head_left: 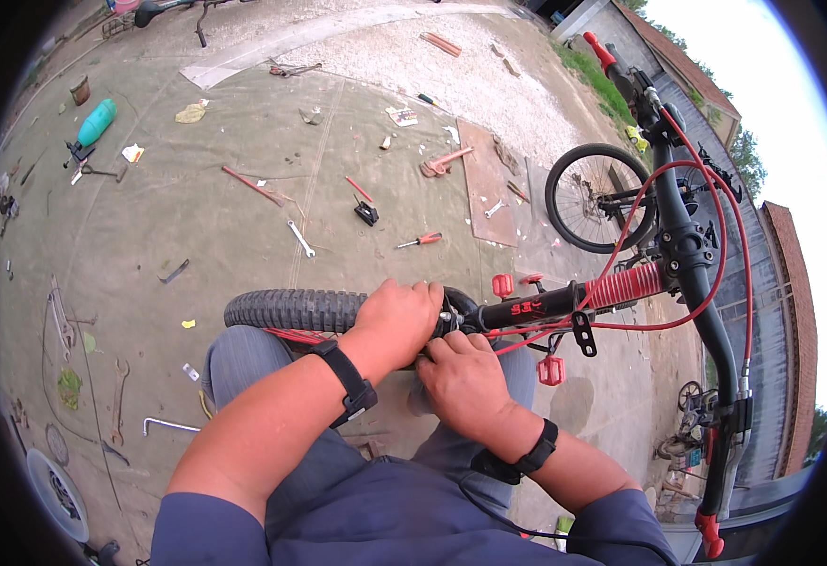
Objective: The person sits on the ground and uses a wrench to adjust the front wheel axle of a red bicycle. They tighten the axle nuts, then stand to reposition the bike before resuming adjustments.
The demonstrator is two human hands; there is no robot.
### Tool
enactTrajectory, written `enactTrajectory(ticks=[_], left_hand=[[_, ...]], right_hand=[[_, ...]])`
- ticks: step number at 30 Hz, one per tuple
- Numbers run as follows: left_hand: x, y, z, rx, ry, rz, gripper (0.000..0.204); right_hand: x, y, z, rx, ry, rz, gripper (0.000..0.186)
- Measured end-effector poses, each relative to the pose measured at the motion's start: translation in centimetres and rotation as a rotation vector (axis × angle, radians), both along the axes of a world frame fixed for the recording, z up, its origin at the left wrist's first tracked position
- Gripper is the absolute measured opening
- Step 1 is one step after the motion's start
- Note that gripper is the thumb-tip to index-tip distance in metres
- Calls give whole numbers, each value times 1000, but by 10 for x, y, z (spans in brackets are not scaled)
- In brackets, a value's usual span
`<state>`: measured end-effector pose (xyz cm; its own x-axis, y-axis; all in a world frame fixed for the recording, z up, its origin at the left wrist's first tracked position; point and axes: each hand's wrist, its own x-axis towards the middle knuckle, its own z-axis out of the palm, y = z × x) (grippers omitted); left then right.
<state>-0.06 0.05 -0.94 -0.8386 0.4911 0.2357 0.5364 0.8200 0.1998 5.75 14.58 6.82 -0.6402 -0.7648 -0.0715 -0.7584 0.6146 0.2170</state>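
A bicycle stands in front of me, its knobby black tyre (286,308) between my knees. My left hand (396,323) lies over the tyre's right end with curled fingers, beside the dark metal parts where wheel and frame meet. Just below and to its right, my right hand (470,377) has its fingers bent in at the same spot. What the fingertips grip is hidden behind the hands. From there a black tube (536,307) with a red ribbed section runs right to the black handlebar (687,241). Red cables (654,326) loop around it.
On the green ground sheet (178,203) lie an open-end wrench (301,239), a screwdriver (420,241), a pipe wrench (446,161) and a bent metal rod (170,425). Red pedals (551,371) sit near my right hand. Another bicycle wheel (599,198) stands behind the handlebar.
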Motion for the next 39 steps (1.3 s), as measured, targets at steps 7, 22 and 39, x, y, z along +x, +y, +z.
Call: enactTrajectory(ticks=[7,22,39], left_hand=[[-1,0,1,23,-26,0,42],[1,0,6,-6,-37,17,32],[1,0,4,-12,-28,11,32]], right_hand=[[0,0,1,-10,-11,-4,9],[0,1,-1,3,18,0,7],[-3,-2,-1,0,64,1,7]])
